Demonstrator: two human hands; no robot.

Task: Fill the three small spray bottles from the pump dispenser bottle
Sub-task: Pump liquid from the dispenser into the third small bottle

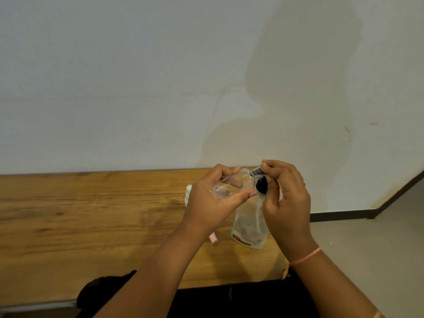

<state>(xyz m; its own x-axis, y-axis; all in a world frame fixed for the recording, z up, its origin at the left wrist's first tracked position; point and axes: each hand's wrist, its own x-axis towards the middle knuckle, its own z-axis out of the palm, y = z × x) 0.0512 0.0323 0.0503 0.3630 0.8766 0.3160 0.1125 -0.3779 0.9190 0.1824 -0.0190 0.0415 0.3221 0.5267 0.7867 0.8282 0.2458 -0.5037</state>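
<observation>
A person at a brown wooden bench works on one of the refills. The left grip, fingers and thumb curled, clamps a small clear plastic bottle tipped on its side in the air, with droplets and bubbles showing inside near the palm. The right grip pinches the black ribbed top at that bottle's mouth between thumb and fingertips. A thin pale tube hangs from the black top straight down beside the right grip's thumb, in front of a taller clear container with a brown band at its foot, which stands on the bench just below both grips. Whether that container is the pump dispenser bottle cannot be told, as its top is hidden behind the hands. A white plastic bottle shows in part just beyond the left grip, and a pale pink cylinder lies on the bench beneath the left wrist. The step in hand looks like freeing or seating the top of a spray bottle; the tube appears to hang outside the held bottle, which suggests it is open. How many bottles are filled is not evident. The next move likely calls for raising the bottle's mouth so that nothing spills, then guiding the limp tube cleanly through the narrow neck before the top is turned.
</observation>
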